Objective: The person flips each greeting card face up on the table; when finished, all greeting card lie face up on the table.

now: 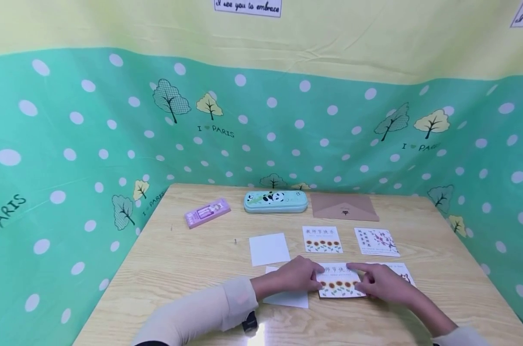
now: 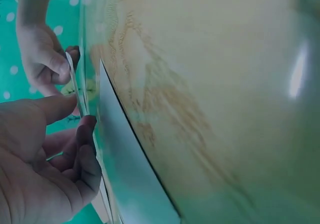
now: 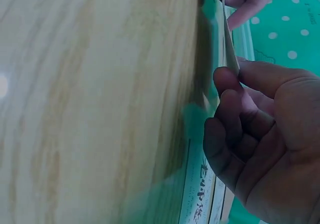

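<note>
A white greeting card [image 1: 339,287] with a row of sunflowers and Chinese lettering is held between both hands, raised off the table in the wrist views. My left hand [image 1: 297,275] pinches its left side between thumb and fingers. The right hand [image 1: 384,283] pinches the opposite side, its thumb and fingertips at the card's edge [image 3: 230,51]. Beneath the left hand lies a blank white card [image 1: 289,299]. Another printed card [image 1: 406,270] is partly covered by the right hand. Further back are a blank card [image 1: 269,250], a matching sunflower card [image 1: 322,239] and a blossom-branch card [image 1: 377,241].
Along the table's back stand a purple box [image 1: 207,213], a light blue panda pencil case [image 1: 276,202] and a brown envelope [image 1: 343,207]. A green dotted curtain [image 1: 244,120] encloses the wooden table [image 1: 192,269]. Below the left forearm shows a small black object [image 1: 250,322].
</note>
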`<state>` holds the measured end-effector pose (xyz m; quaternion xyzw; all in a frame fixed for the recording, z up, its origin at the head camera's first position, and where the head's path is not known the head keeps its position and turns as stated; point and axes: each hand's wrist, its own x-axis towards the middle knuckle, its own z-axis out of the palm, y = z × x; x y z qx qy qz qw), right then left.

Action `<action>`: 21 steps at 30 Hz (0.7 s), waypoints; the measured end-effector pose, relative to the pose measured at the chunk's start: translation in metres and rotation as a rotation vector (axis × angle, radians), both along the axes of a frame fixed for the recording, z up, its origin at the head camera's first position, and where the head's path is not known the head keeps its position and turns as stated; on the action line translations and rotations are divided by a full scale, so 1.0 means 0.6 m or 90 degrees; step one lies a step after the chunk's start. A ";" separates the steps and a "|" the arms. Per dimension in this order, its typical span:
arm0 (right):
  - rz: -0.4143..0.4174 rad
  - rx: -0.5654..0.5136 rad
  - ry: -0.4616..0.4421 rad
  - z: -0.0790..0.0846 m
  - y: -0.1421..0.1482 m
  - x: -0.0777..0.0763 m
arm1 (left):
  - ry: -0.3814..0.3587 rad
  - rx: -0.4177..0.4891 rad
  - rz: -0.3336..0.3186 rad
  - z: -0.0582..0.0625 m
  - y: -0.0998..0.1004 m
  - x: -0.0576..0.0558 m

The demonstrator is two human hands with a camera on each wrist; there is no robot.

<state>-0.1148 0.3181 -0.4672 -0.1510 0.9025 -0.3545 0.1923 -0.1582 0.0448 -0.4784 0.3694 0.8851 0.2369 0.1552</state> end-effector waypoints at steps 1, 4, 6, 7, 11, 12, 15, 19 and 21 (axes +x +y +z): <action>0.002 0.002 0.001 -0.001 -0.001 0.001 | 0.001 -0.010 0.001 0.000 0.001 0.001; 0.013 0.010 0.011 -0.003 -0.003 0.003 | 0.010 -0.032 0.000 0.000 0.005 0.001; 0.017 0.025 0.022 -0.006 -0.004 0.003 | 0.015 -0.041 -0.004 0.000 0.007 0.000; 0.019 0.033 0.025 -0.008 -0.004 0.002 | 0.015 -0.044 -0.006 -0.002 0.009 0.000; 0.016 0.060 0.037 -0.015 -0.005 0.002 | 0.026 -0.065 -0.015 -0.005 0.015 0.001; 0.013 0.066 0.041 -0.017 -0.006 0.002 | 0.033 -0.073 -0.017 -0.007 0.016 0.002; -0.001 0.087 0.058 -0.020 -0.010 0.004 | 0.053 -0.095 -0.025 -0.007 0.021 0.005; -0.018 0.108 0.072 -0.020 -0.016 0.006 | 0.069 -0.117 -0.029 -0.005 0.025 0.006; -0.021 0.116 0.069 -0.018 -0.019 0.006 | 0.076 -0.128 -0.030 -0.005 0.024 0.007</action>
